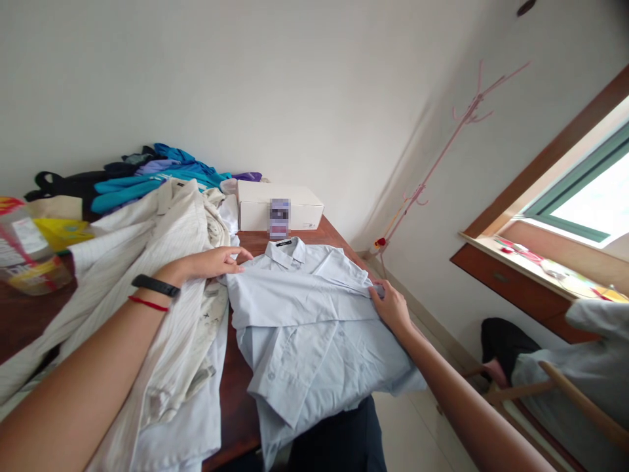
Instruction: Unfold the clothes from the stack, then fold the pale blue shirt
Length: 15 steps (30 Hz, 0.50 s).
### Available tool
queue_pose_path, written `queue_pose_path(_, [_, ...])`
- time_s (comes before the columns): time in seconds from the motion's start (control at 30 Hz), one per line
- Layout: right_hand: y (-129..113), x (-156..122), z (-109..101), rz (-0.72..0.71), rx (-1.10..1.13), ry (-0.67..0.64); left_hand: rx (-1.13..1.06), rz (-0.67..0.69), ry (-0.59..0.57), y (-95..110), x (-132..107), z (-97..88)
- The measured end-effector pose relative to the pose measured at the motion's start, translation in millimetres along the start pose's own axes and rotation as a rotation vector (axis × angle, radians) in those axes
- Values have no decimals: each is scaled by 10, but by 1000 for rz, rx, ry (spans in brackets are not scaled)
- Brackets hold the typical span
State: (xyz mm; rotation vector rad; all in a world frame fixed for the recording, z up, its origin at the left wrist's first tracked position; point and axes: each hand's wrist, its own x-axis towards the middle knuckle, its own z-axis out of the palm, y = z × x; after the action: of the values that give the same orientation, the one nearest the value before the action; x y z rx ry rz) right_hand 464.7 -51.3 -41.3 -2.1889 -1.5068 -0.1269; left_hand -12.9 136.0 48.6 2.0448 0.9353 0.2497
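A light blue button-up shirt (304, 305) lies on the table with its collar toward the wall. One sleeve is folded across its front, and a cuff with a button shows lower down. At the shirt's left shoulder is my left hand (219, 261), fingers loosely stretched and apart, their tips by the cloth. My right hand (390, 307) pinches the shirt's right edge between thumb and fingers. The lower part of the shirt hangs over the table's front edge, near my dark-clothed legs (339, 439).
Left of the shirt are heaped white striped garments (162, 262). Behind them lie blue and dark clothes (162, 174). A white box (299, 200) stands by the wall. A clear plastic container (32, 249) is far left. Rightward are a pink coat rack (442, 151) and a clothes-draped chair (555, 387).
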Motion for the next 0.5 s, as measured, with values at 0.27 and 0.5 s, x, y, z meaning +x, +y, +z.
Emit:
queue_pose_path(0.27, [94, -52, -27, 4, -67, 21, 24, 91, 20, -119, 122, 49])
queue_pose_path(0.5, [158, -21, -33, -5, -71, 17, 152, 162, 177, -164, 227, 142])
